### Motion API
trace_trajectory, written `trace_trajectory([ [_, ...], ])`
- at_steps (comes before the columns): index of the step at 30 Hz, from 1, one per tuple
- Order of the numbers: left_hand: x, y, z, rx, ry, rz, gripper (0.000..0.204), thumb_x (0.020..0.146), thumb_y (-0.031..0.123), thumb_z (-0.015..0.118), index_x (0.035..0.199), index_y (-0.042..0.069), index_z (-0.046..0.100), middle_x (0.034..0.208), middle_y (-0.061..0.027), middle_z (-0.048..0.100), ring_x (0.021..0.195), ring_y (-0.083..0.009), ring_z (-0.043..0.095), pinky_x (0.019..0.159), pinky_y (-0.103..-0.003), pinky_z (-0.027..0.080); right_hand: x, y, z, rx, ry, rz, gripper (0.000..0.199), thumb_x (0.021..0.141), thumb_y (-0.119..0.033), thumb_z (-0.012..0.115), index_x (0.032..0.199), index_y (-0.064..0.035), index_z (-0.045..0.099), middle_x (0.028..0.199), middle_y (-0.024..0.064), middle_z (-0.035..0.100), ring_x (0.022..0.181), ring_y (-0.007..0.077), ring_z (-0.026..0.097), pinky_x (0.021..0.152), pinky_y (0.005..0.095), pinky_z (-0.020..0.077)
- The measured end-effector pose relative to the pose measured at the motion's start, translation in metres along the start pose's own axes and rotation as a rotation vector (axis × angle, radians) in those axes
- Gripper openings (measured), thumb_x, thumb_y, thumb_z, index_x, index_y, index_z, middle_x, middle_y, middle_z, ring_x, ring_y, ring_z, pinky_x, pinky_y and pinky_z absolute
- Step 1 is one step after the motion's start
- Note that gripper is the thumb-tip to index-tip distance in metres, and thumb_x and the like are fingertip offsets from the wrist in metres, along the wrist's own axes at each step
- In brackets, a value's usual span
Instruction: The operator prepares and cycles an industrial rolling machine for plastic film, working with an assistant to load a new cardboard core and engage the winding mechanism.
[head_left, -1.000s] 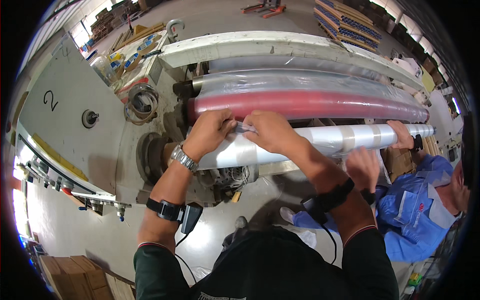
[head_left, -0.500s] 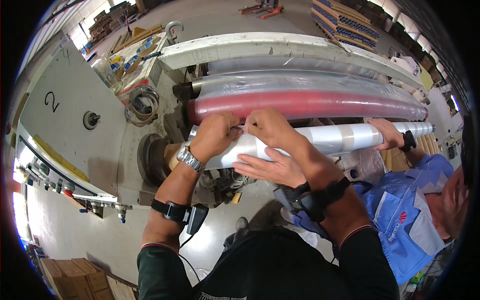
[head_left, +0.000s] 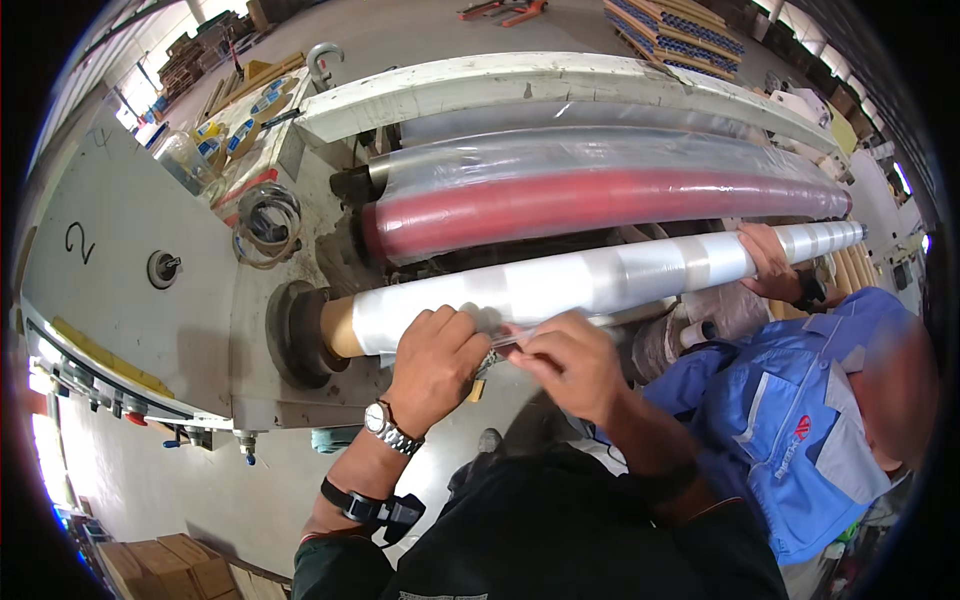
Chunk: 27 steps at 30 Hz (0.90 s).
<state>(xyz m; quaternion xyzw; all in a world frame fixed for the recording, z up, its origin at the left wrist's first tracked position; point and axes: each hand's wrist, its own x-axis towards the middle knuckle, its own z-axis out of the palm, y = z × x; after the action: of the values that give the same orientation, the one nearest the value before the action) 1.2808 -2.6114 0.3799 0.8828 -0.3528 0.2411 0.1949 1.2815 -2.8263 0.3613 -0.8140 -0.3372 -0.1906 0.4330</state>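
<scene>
A long white roll of clear film (head_left: 600,282) lies on a shaft of the grey machine (head_left: 130,300), running left to right. My left hand (head_left: 432,362), with a metal watch on the wrist, presses against the roll's lower left side. Just to its right, my right hand (head_left: 568,362) pinches a strip of the clear film (head_left: 520,335) that comes off the roll's underside. Above the white roll sit a red roller (head_left: 600,200) and a film-wrapped roller (head_left: 560,155). A co-worker in a blue shirt (head_left: 800,420) holds the roll's right end with one hand (head_left: 768,262).
The machine's side panel carries a knob (head_left: 163,268) and a row of buttons along its left edge. A coil of cable (head_left: 265,215) lies on top. Stacked cardboard tubes (head_left: 680,30) rest on the floor behind. Cardboard boxes (head_left: 160,565) stand at the lower left.
Both my hands slid down from the top of the white roll to its underside. The co-worker drew back to the right and now holds only the roll's far end.
</scene>
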Motion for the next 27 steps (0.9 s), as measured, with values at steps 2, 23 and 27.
trace_trajectory([
  [2,-0.005,0.003,0.005,-0.011,0.041,-0.022,0.009,0.066,0.008,0.061,0.074,0.009,0.058,0.074,-0.0058,0.047,0.071,-0.0243,0.050,0.060,-0.035,0.039,-0.006,0.001,-0.020,-0.003,0.044,0.025,0.018,0.071,-0.004,0.074,0.085,-0.0025,0.063,0.084,0.0117,0.062,0.075,0.0268,0.062,0.065,0.0344,0.0496],
  [23,-0.012,0.015,0.017,-0.090,0.242,-0.054,0.022,0.063,-0.003,0.067,0.082,0.007,0.064,0.079,-0.0069,0.056,0.073,-0.0272,0.054,0.063,-0.038,0.041,-0.054,0.054,0.019,1.399,0.501,1.054,0.012,0.093,-0.018,0.061,0.098,-0.0071,0.057,0.086,0.0056,0.062,0.080,0.0176,0.061,0.077,0.0356,0.0519],
  [27,-0.044,0.025,0.016,-0.167,0.332,-0.225,0.013,0.070,0.001,0.070,0.080,0.006,0.063,0.084,-0.0110,0.058,0.077,-0.0300,0.056,0.067,-0.039,0.043,-0.065,0.059,0.028,1.485,0.490,1.047,0.007,0.093,-0.015,0.060,0.096,-0.0095,0.056,0.086,0.0050,0.062,0.078,0.0178,0.061,0.077,0.0350,0.0520],
])
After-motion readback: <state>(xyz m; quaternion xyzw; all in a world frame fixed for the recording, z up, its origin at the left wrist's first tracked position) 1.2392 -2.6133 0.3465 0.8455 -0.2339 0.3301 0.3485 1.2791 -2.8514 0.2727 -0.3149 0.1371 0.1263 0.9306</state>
